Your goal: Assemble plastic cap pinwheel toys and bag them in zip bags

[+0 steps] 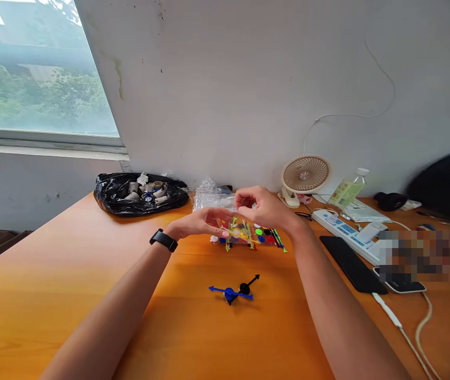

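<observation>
Two hands: both raised over the far middle of the orange table (70, 295), close together above a heap of small coloured plastic pieces (248, 235)
Left hand (201, 222): black watch (163, 240) on the wrist, fingers stretched nearly flat, tips at a clear plastic bag (232, 224) that holds some of the pieces; a firm pinch cannot be told
Right hand (262, 207): fingers curled, thumb and forefinger closed on the bag's upper edge
Loose pieces: a blue arrow part (228, 292) and a black arrow part (248, 285), touching, lying nearer the person, well apart from the heap
Handling note: judged, the thin bag wants a pinch on both sides of its mouth, kept low over the heap so nothing scatters
Surroundings: black sack (141, 198) far left, small fan (306, 174), power strip (343, 229), dark phone (351, 269) to the right
</observation>
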Tool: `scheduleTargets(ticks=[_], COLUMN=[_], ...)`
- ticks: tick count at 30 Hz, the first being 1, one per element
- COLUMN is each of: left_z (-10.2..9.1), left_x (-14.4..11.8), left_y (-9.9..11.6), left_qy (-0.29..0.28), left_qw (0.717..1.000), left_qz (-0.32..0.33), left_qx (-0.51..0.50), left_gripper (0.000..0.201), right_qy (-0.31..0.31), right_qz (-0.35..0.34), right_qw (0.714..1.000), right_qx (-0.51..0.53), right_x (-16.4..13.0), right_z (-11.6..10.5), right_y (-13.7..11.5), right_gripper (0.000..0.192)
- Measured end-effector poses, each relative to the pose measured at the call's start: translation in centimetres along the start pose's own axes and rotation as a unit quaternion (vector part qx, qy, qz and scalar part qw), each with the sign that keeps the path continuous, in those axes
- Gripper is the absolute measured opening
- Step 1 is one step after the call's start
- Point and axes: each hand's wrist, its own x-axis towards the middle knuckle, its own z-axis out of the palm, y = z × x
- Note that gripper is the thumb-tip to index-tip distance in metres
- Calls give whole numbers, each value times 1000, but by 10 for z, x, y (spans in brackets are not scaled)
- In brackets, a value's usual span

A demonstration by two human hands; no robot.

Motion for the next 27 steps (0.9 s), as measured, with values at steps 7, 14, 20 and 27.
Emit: scheduleTargets(ticks=[7,14,20,27], left_z=[-1,-13,0,-17], left_x=[0,-31,-49,-52], left_y=[14,76,111,95], left_qy=[129,118,132,76], left_qw=[990,978,951,930], left_qz=[57,49,29,-47], left_qx=[-10,165,277,357], left_gripper=[46,33,26,24], right_qy=[4,-40,-1,-239], right_qz=[-3,-13,7,200], right_qw=[1000,986,974,938], right_qx=[15,164,228,-153], right_x=[2,1,-1,-5], right_z=[6,4,0,13], right_y=[-2,-10,-21,-12], right_gripper=[9,14,14,16])
